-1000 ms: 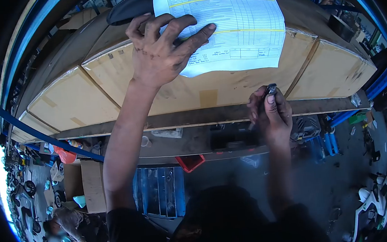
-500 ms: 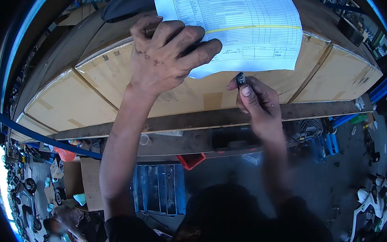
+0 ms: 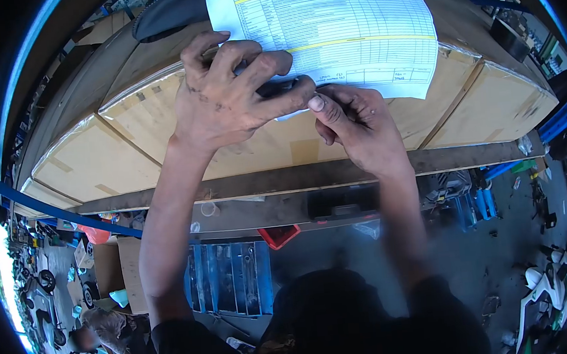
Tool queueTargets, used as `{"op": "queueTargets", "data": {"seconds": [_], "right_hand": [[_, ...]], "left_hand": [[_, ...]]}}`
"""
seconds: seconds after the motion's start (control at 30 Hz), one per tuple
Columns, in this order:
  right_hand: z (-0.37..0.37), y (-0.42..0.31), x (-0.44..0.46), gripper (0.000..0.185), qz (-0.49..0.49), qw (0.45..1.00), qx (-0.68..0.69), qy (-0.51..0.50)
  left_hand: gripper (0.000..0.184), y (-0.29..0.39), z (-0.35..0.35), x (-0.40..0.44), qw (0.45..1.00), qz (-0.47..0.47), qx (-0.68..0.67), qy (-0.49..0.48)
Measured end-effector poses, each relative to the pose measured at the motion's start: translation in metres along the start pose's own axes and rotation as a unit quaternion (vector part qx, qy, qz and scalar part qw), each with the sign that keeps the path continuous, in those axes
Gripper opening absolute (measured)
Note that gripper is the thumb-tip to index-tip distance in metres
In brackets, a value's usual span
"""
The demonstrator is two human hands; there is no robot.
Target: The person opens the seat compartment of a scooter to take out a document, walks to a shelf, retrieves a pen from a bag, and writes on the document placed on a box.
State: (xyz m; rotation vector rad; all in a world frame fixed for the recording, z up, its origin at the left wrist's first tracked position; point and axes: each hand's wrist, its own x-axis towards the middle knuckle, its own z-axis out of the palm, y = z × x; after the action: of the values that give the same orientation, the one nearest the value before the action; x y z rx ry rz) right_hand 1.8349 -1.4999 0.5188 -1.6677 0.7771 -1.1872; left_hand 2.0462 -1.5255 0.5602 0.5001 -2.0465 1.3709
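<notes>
My left hand [image 3: 227, 98] is over the lower left of a printed sheet [image 3: 351, 18] with yellow-marked rows. Its fingers are bent, and something dark shows between the thumb and the fingers; its kind is hidden. My right hand [image 3: 363, 127] is closed in a pinch, its thumb tip against the left thumb at the sheet's bottom edge. The small black piece that it held upright is now covered by the fingers. Handwriting and a small grid stand at the foot of the sheet.
Cardboard boxes [image 3: 451, 107] line the shelf under the sheet. A black padded item [image 3: 167, 16] lies behind my left hand. Below are a red bin [image 3: 279, 236], a blue slatted rack [image 3: 228, 278] and white parts [image 3: 538, 287]. Another person [image 3: 113, 333] is at lower left.
My right hand has moved up and left with the small black piece, meeting my left hand. My left hand and the sheet have shifted slightly left in view.
</notes>
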Motion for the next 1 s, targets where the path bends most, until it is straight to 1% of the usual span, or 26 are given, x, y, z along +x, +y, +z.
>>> {"op": "queueTargets", "data": {"seconds": [0.07, 0.1, 0.13, 0.17, 0.2, 0.27, 0.3, 0.33, 0.37, 0.47, 0.5, 0.6, 0.63, 0.67, 0.7, 0.73, 0.77, 0.8, 0.83, 0.9, 0.93, 0.97, 1.0], "right_hand": [[-0.002, -0.002, -0.006, 0.026, 0.011, 1.000, -0.005, -0.008], [-0.004, -0.003, -0.015, 0.027, -0.007, 0.999, 0.036, -0.013], [-0.009, -0.005, -0.023, 0.030, -0.027, 0.997, 0.076, -0.020], [-0.023, 0.014, -0.029, 0.044, -0.030, 0.978, 0.177, -0.106], [-0.023, 0.009, -0.037, 0.044, -0.032, 0.978, 0.175, -0.113], [-0.019, 0.000, -0.057, 0.045, -0.092, 0.975, 0.196, -0.055], [-0.018, 0.000, -0.061, 0.044, -0.116, 0.955, 0.269, -0.048], [-0.018, 0.002, -0.061, 0.044, -0.116, 0.955, 0.270, -0.048], [-0.019, 0.006, -0.059, 0.039, -0.161, 0.934, 0.319, -0.025], [-0.027, 0.011, -0.051, 0.026, -0.253, 0.914, 0.318, -0.006], [-0.025, 0.005, -0.049, 0.020, -0.218, 0.908, 0.357, -0.018], [-0.026, 0.011, -0.049, 0.013, -0.181, 0.883, 0.426, -0.079], [-0.019, 0.013, -0.050, 0.017, -0.212, 0.915, 0.343, -0.018], [-0.012, 0.015, -0.050, 0.020, -0.241, 0.935, 0.257, 0.044], [-0.006, 0.016, -0.049, 0.028, -0.265, 0.946, 0.170, 0.072], [-0.004, 0.016, -0.040, 0.028, -0.270, 0.945, 0.170, 0.069], [-0.004, 0.016, -0.027, 0.030, -0.371, 0.917, -0.071, 0.132], [-0.004, 0.017, -0.017, 0.033, -0.443, 0.821, -0.306, 0.188], [0.000, 0.020, -0.011, 0.033, -0.447, 0.819, -0.307, 0.191], [0.007, 0.026, 0.004, 0.047, -0.395, 0.740, -0.486, 0.244], [0.006, 0.035, 0.008, 0.047, -0.402, 0.735, -0.486, 0.249], [0.005, 0.047, 0.013, 0.051, -0.415, 0.724, -0.483, 0.263], [0.005, 0.052, 0.019, 0.055, -0.431, 0.712, -0.480, 0.279]], "left_hand": [[0.036, 0.003, -0.005, 0.002, 0.998, -0.045, -0.027, -0.031], [0.036, 0.002, -0.003, 0.001, 0.998, -0.042, -0.025, -0.030], [0.027, 0.002, 0.000, -0.001, 0.999, -0.044, -0.028, -0.010], [0.018, 0.000, 0.002, -0.001, 0.998, -0.048, -0.028, 0.010], [0.018, -0.001, 0.002, 0.000, 0.998, -0.051, -0.022, 0.011], [0.037, 0.000, 0.002, 0.001, 0.993, -0.069, -0.088, 0.034], [0.034, -0.004, 0.006, -0.001, 0.993, -0.052, -0.087, 0.066], [0.034, -0.003, 0.005, -0.001, 0.993, -0.052, -0.086, 0.065], [0.030, -0.002, 0.004, 0.000, 0.991, -0.065, -0.095, 0.065], [0.024, 0.001, -0.001, 0.003, 0.989, -0.083, -0.108, 0.062], [0.022, 0.000, -0.003, 0.004, 0.988, -0.092, -0.110, 0.054], [0.024, -0.001, -0.005, 0.001, 0.987, -0.095, -0.121, 0.043], [0.022, -0.001, -0.005, 0.001, 0.987, -0.097, -0.122, 0.047], [0.022, -0.002, -0.005, 0.000, 0.988, -0.095, -0.114, 0.050], [0.020, -0.002, -0.006, -0.001, 0.987, -0.099, -0.117, 0.044], [0.018, -0.001, -0.006, 0.000, 0.987, -0.102, -0.121, 0.037], [0.023, 0.002, -0.006, 0.003, 0.985, -0.102, -0.122, 0.060], [0.023, 0.002, -0.006, 0.002, 0.986, -0.100, -0.120, 0.062], [0.024, 0.002, -0.005, 0.001, 0.985, -0.103, -0.124, 0.063], [0.026, -0.001, -0.006, 0.003, 0.985, -0.097, -0.123, 0.069], [0.027, 0.000, -0.011, 0.003, 0.979, -0.117, -0.152, 0.075], [0.029, 0.001, -0.015, 0.004, 0.971, -0.135, -0.179, 0.082], [0.029, 0.000, -0.018, 0.002, 0.973, -0.126, -0.169, 0.091]]}}
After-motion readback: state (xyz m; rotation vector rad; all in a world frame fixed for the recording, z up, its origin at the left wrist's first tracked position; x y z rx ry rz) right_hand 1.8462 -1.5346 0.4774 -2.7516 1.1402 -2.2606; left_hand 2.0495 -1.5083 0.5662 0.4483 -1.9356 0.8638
